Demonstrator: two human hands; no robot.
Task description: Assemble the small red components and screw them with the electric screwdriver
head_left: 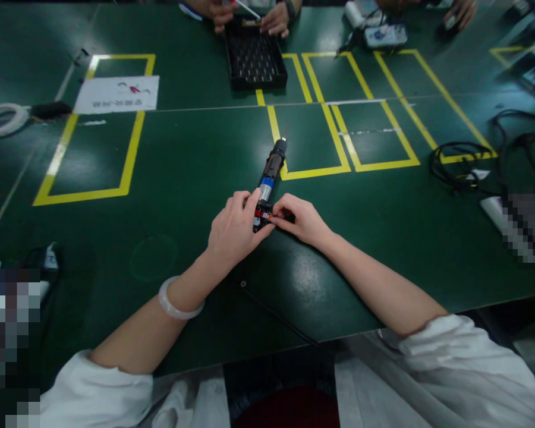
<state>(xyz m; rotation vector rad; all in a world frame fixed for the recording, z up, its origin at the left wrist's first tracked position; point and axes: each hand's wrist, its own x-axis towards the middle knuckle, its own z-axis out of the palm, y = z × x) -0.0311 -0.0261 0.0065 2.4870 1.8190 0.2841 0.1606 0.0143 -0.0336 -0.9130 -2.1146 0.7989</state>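
An electric screwdriver [270, 178] with its inner body exposed lies on the green table, its black nose and thin tip pointing away from me. Silver and blue bands show along its middle. My left hand [234, 229] grips its rear end, thumb on the near side and fingers over the top. Small red and white parts [263, 215] show between my hands at that rear end. There my right hand [301, 220] pinches a small orange-red part, mostly covered by the fingertips. Closer to me, a black cable [280, 316] with a round end runs to the table's edge.
Across the green table [196, 148], a co-worker's hands [274, 21] hold a thin tool above a black tray [256, 59]. A paper sheet [116, 95] lies at left. Coiled black cables [459, 160] are at right. Yellow tape [316, 174] marks rectangles.
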